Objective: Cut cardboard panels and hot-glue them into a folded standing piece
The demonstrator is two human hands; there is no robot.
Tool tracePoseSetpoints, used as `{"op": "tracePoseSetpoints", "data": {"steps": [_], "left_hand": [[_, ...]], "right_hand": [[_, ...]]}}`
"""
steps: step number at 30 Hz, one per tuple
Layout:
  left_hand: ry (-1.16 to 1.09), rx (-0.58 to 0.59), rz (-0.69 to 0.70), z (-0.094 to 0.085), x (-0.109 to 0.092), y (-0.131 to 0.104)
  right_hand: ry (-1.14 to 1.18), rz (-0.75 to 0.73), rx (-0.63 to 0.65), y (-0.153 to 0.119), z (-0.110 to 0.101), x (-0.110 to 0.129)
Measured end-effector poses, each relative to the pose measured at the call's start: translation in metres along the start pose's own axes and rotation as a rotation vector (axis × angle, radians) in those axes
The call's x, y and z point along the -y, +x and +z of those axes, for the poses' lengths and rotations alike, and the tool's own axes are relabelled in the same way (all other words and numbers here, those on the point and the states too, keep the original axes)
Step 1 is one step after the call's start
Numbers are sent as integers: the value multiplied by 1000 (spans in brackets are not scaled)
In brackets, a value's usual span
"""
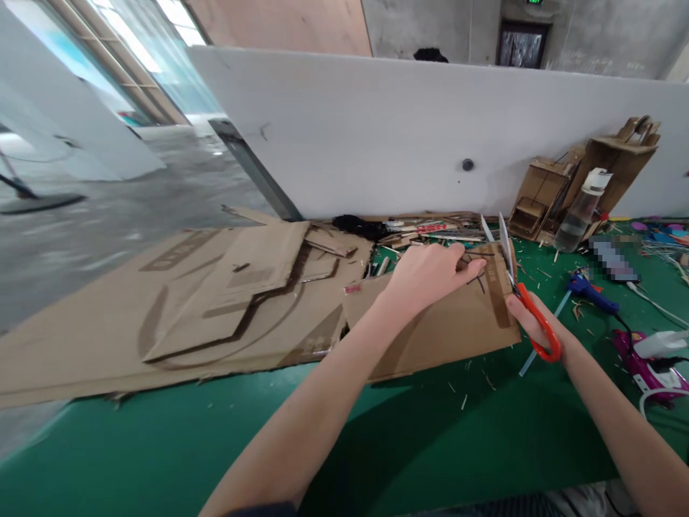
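Observation:
My right hand [530,319] grips the orange-handled scissors [541,323] at the right end of a brown cardboard piece [430,337]. The scissor blades are spread apart and point away from me, with the cardboard's right edge between or against them. My left hand [430,276] is closed on the far side of the same piece, its fingers bent over the upper edge and partly hidden. Dark lines show on the cardboard beside my left fingertips. The piece is tilted a little above the green table [215,445].
Larger cardboard sheets [183,301] lie on the left. Scraps and sticks [436,226] line the white partition [366,136]. At right are a cardboard model [543,194], a bottle [578,215], a phone [613,260], a blue glue gun [592,291] and a pink power strip [654,370].

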State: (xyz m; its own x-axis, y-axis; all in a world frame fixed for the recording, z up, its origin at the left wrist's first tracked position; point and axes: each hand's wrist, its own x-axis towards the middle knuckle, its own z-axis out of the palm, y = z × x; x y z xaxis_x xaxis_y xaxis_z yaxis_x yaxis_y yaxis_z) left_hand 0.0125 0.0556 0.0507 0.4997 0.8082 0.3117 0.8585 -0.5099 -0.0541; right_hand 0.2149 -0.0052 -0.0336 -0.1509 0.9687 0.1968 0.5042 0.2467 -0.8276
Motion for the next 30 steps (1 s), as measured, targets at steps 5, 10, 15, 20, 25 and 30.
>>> {"op": "tracePoseSetpoints", "data": {"steps": [5,10,15,20,25,30], "left_hand": [[2,-23,-4,1,-3,-1],[9,-77,-41,6,0,-1],[8,-70,-27,10,5,2],[9,-18,-30,10,9,3],[64,-3,65,11,7,2],[68,-24,101,15,1,1]], "right_hand": [[-127,74,-108,1,2,3],[-179,19,-165,8,7,-2],[-102,70,-274,9,21,-10],[-26,70,-226,6,25,-14],[214,151,-147,5,25,-16],[485,115,41,5,34,-19]]}}
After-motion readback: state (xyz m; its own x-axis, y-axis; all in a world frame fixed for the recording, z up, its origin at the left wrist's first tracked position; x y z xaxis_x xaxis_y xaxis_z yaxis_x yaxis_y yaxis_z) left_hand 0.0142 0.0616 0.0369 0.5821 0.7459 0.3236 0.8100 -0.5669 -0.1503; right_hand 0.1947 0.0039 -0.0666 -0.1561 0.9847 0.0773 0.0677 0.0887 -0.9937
